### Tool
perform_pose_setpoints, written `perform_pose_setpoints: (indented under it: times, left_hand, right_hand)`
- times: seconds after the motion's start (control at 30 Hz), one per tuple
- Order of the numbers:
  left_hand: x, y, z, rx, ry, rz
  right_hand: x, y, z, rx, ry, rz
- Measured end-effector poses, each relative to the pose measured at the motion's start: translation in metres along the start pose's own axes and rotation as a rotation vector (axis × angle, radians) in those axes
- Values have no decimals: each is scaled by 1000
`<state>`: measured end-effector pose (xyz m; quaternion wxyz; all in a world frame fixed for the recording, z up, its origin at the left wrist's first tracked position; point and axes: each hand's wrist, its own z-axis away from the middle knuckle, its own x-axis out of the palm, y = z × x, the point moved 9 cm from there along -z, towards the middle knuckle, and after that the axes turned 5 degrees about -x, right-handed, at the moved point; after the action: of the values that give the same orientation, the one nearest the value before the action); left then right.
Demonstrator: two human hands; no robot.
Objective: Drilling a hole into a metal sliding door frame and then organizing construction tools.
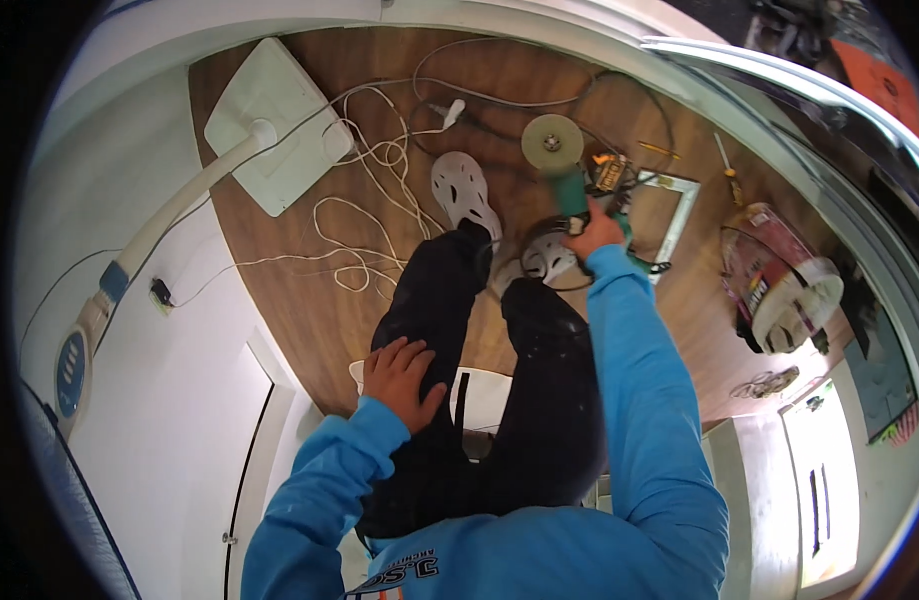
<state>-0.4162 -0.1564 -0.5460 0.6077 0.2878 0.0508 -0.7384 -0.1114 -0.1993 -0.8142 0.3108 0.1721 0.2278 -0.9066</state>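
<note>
My right hand [595,232] is closed around a green angle grinder [570,190], held low near my right shoe. At the grinder's far end is a pale round disc [540,150], facing up. Just right of the tool lies a small orange and black box [610,172]; other green and dark parts beside my hand are hard to make out. My left hand [402,377] rests on my left thigh with its fingers stretched out, and nothing is in it.
A white fan base [275,125] stands at the far left with a tangled white cord [365,240] beside it. On the right are a pale rectangular frame [677,225], a screwdriver [730,172] and a red sack [765,250] by a white bucket [800,305]. Dark cables cross the wooden floor.
</note>
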Motion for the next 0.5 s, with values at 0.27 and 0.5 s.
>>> perform_pose_setpoints:
  times: [0.27, 0.5]
  left_hand:
    - [-52, -8, -36, -69, 100, 27]
    - [-77, -32, 22, -93, 147, 429]
  right_hand:
    - [19, 27, -77, -58, -24, 12]
    - [-65, -26, 18, 211, 26, 150]
